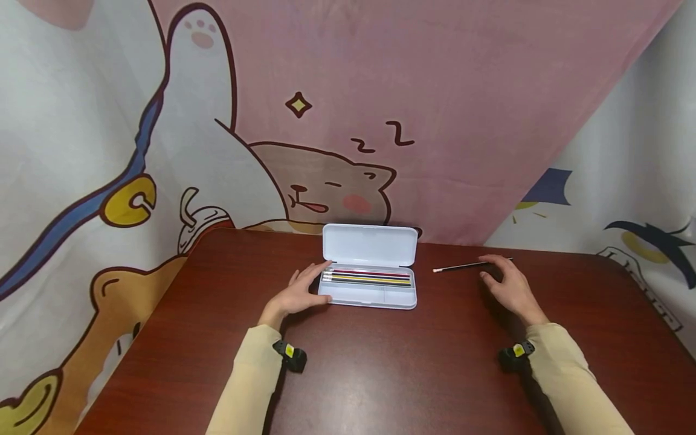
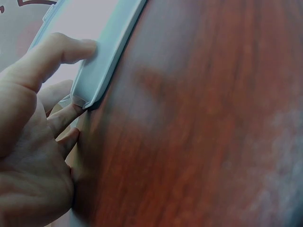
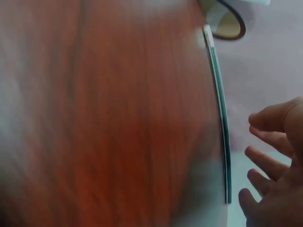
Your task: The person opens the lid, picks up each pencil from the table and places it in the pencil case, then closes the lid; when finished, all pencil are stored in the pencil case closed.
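Note:
A white pencil case [image 1: 356, 295] lies with its lid [image 1: 370, 244] raised at the back. Inside its rear compartment, several pencils [image 1: 370, 277] lie side by side, eraser ends to the left. My left hand [image 1: 296, 295] holds the case's left end; in the left wrist view the thumb [image 2: 75, 49] lies on the case [image 2: 102, 64] and other fingers are at its corner. To the right, a single dark pencil [image 1: 459, 266] with a white eraser end lies on the table. My right hand [image 1: 511, 287] hovers over its far end, and the right wrist view shows the fingers apart from the pencil [image 3: 218, 104].
The dark red wooden table [image 1: 348, 368] extends around the case. A cartoon-printed cloth [image 1: 462, 121] hangs right behind the table's back edge and along the left side. Each wrist wears a small black camera [image 1: 293, 357].

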The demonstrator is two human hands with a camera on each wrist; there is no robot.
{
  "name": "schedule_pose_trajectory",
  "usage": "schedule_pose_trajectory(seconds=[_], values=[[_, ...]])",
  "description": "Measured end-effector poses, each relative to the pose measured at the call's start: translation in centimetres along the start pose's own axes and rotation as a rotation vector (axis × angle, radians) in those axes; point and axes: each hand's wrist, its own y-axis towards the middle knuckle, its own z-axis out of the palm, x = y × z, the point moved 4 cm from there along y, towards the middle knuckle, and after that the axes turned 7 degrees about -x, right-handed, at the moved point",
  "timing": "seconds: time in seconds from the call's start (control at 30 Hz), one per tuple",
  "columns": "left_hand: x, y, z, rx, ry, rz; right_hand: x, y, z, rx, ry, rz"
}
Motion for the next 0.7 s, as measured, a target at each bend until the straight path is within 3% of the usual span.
schedule_pose_trajectory(seconds=[0.43, 0.57, 0.7], values=[[-0.3, 0.1, 0.0, 0.008, 0.013, 0.001, -3.1, 1.0, -1.3, 0.134, 0.029, 0.07], [-0.2, 0.2, 0.0, 0.006, 0.015, 0.0, -3.6, 0.9, -1.5, 0.137, -0.016, 0.088], [-0.1, 0.0, 0.1, 0.001, 0.012, -0.004, -3.7, 0.8, -1.7, 0.102, -0.055, 0.048]])
